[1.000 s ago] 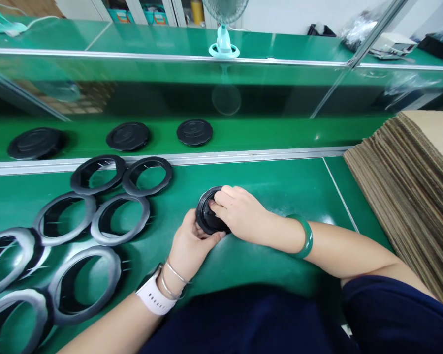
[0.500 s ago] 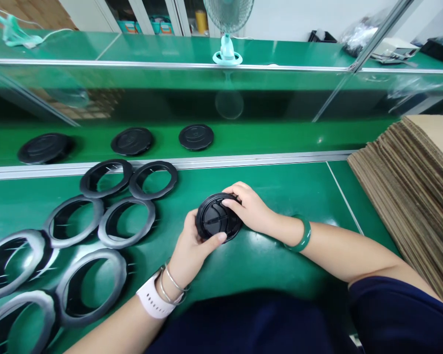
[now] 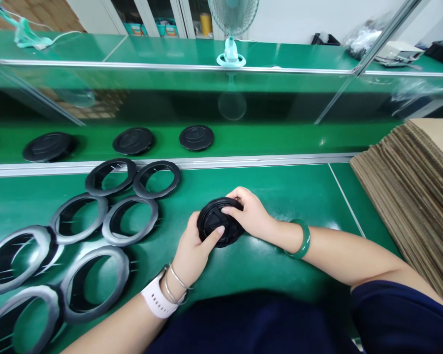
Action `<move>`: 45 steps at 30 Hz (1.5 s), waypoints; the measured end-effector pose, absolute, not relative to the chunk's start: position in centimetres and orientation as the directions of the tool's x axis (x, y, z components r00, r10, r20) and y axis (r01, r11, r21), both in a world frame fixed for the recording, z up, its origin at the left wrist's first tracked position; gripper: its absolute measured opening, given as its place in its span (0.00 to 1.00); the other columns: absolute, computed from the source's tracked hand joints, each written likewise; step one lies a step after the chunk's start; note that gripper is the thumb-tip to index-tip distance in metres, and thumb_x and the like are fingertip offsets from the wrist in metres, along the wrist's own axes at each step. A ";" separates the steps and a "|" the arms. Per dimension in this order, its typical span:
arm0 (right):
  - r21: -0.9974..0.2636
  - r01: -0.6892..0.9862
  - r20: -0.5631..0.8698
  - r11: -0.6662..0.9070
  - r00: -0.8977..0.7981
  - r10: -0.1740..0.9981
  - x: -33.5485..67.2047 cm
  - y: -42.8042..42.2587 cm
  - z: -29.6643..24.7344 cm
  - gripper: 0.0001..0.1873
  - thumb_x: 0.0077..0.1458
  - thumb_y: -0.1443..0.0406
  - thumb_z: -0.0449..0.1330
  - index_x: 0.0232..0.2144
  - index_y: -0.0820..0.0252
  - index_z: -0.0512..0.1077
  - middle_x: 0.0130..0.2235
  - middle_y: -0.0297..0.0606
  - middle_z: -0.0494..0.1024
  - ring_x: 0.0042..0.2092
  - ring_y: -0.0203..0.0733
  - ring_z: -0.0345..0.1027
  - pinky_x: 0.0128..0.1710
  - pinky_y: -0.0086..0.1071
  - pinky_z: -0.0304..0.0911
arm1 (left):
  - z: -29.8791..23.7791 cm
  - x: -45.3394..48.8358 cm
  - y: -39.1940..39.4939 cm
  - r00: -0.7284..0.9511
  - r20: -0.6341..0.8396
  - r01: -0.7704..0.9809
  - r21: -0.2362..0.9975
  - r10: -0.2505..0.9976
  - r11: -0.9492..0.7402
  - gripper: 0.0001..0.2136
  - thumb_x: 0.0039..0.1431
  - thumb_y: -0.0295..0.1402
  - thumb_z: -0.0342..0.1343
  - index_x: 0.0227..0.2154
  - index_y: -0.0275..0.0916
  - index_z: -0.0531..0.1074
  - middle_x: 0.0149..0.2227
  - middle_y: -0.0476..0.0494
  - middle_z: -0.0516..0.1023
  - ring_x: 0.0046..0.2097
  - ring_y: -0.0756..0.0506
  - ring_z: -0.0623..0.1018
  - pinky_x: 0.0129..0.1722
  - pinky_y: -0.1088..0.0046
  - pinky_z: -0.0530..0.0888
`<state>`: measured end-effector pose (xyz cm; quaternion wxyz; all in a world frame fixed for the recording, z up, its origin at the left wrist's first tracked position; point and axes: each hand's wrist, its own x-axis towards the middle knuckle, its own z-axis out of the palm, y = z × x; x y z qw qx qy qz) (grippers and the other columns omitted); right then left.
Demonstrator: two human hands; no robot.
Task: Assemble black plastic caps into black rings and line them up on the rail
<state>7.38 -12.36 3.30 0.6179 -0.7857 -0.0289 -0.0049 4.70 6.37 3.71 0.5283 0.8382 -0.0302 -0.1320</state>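
Observation:
Both my hands hold one round black plastic disc (image 3: 217, 223) just above the green bench (image 3: 288, 191). My left hand (image 3: 194, 250) grips its lower left edge, thumb pressed on the face. My right hand (image 3: 251, 214) curls over its upper right rim, fingers closed on it. Left of my hands, several black plastic rings (image 3: 130, 220) lie flat on the bench.
Three finished black discs (image 3: 196, 137) sit on the lower green conveyor behind a metal rail (image 3: 243, 160). A stack of cardboard sheets (image 3: 413, 182) fills the right side. A small teal fan (image 3: 232, 29) stands on the upper shelf.
My right hand has slid from covering the disc's face to its upper right rim, baring the face. My left thumb now presses on the face. The view shifted slightly.

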 end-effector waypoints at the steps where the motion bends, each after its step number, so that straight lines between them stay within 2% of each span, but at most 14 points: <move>1: -0.972 0.038 0.032 -0.230 0.999 0.032 7.4 -12.3 3.2 0.08 0.53 0.71 0.65 0.34 0.58 0.70 0.37 0.33 0.72 0.41 0.43 0.68 0.43 0.38 0.64 | 3.7 4.7 6.4 0.964 -0.188 0.087 0.892 -0.190 -0.443 0.20 0.58 0.46 0.58 0.49 0.41 0.65 0.46 0.44 0.75 0.49 0.41 0.74 0.52 0.61 0.70; 6: -0.981 0.006 0.006 -0.195 1.000 -0.002 7.6 -12.3 2.6 0.08 0.52 0.70 0.66 0.33 0.58 0.70 0.37 0.33 0.73 0.40 0.42 0.69 0.42 0.36 0.65 | 3.8 4.8 6.2 0.966 -0.181 0.081 0.888 -0.183 -0.453 0.21 0.60 0.48 0.56 0.49 0.41 0.64 0.47 0.44 0.75 0.49 0.42 0.74 0.52 0.61 0.71; 14: -0.994 -0.010 -0.011 -0.107 1.000 0.008 7.6 -12.3 2.5 0.10 0.51 0.68 0.68 0.32 0.58 0.69 0.34 0.31 0.75 0.37 0.42 0.70 0.39 0.35 0.66 | 3.9 4.7 6.2 0.971 -0.164 0.062 0.874 -0.173 -0.481 0.21 0.60 0.48 0.55 0.50 0.41 0.65 0.47 0.44 0.75 0.49 0.41 0.75 0.52 0.61 0.71; 16: -0.993 -0.015 -0.023 -0.118 0.997 0.072 7.7 -12.7 3.1 0.10 0.52 0.68 0.69 0.34 0.58 0.70 0.35 0.31 0.76 0.38 0.42 0.71 0.39 0.35 0.65 | 3.8 4.8 6.2 0.972 -0.169 0.073 0.879 -0.165 -0.471 0.21 0.60 0.48 0.56 0.49 0.42 0.65 0.47 0.44 0.75 0.49 0.41 0.75 0.51 0.62 0.71; 21: -0.968 -0.010 -0.102 -0.250 0.929 0.357 8.1 -14.3 5.3 0.17 0.51 0.68 0.71 0.43 0.59 0.71 0.42 0.34 0.77 0.44 0.45 0.71 0.45 0.37 0.65 | 3.8 4.7 6.2 0.970 -0.180 0.098 0.902 -0.160 -0.420 0.20 0.60 0.48 0.56 0.49 0.42 0.65 0.47 0.44 0.75 0.50 0.42 0.74 0.52 0.62 0.70; 24: -0.956 -0.008 -0.137 -0.294 0.897 0.421 8.1 -14.7 6.0 0.22 0.50 0.69 0.72 0.45 0.59 0.70 0.44 0.35 0.76 0.46 0.47 0.71 0.45 0.38 0.65 | 3.9 4.7 6.1 0.969 -0.185 0.102 0.903 -0.164 -0.417 0.19 0.60 0.47 0.57 0.48 0.42 0.65 0.46 0.45 0.75 0.49 0.42 0.75 0.52 0.62 0.70; 32: -0.868 -0.006 -0.182 -0.497 0.934 0.306 7.3 -13.7 6.3 0.20 0.51 0.72 0.70 0.44 0.58 0.69 0.43 0.37 0.75 0.45 0.48 0.69 0.44 0.41 0.64 | 4.0 4.5 5.8 0.968 -0.189 0.114 0.916 -0.164 -0.386 0.19 0.60 0.45 0.56 0.49 0.41 0.65 0.47 0.44 0.76 0.49 0.41 0.75 0.51 0.61 0.71; 37: -0.834 0.024 -0.146 -0.551 0.954 0.263 6.7 -13.1 6.1 0.19 0.50 0.73 0.69 0.42 0.57 0.68 0.42 0.37 0.75 0.44 0.49 0.69 0.44 0.42 0.63 | 4.2 4.3 5.7 0.973 -0.159 0.093 0.934 -0.168 -0.345 0.16 0.61 0.41 0.56 0.49 0.41 0.65 0.47 0.44 0.76 0.49 0.42 0.76 0.51 0.62 0.72; 40: -0.845 0.030 -0.134 -0.533 0.954 0.267 6.9 -13.3 5.5 0.18 0.49 0.72 0.68 0.42 0.57 0.69 0.42 0.36 0.76 0.44 0.49 0.69 0.46 0.43 0.63 | 4.4 4.2 5.6 0.973 -0.152 0.087 0.940 -0.175 -0.330 0.14 0.61 0.39 0.56 0.48 0.41 0.66 0.45 0.45 0.77 0.47 0.42 0.77 0.50 0.62 0.73; 43: -0.912 -0.021 -0.187 -0.409 0.909 0.371 7.9 -14.1 5.1 0.18 0.48 0.64 0.70 0.41 0.58 0.71 0.41 0.37 0.77 0.44 0.51 0.70 0.46 0.44 0.65 | 4.5 3.9 5.6 0.967 -0.170 0.110 0.950 -0.190 -0.292 0.15 0.61 0.40 0.56 0.48 0.41 0.65 0.44 0.44 0.77 0.47 0.42 0.77 0.48 0.62 0.74; 45: -0.946 -0.097 -0.231 -0.310 0.872 0.431 9.3 -15.2 5.3 0.20 0.47 0.58 0.71 0.41 0.59 0.72 0.41 0.39 0.78 0.44 0.53 0.71 0.45 0.44 0.66 | 4.6 3.9 5.7 0.951 -0.201 0.153 0.966 -0.234 -0.207 0.19 0.62 0.43 0.55 0.51 0.40 0.62 0.45 0.41 0.78 0.44 0.42 0.79 0.44 0.62 0.76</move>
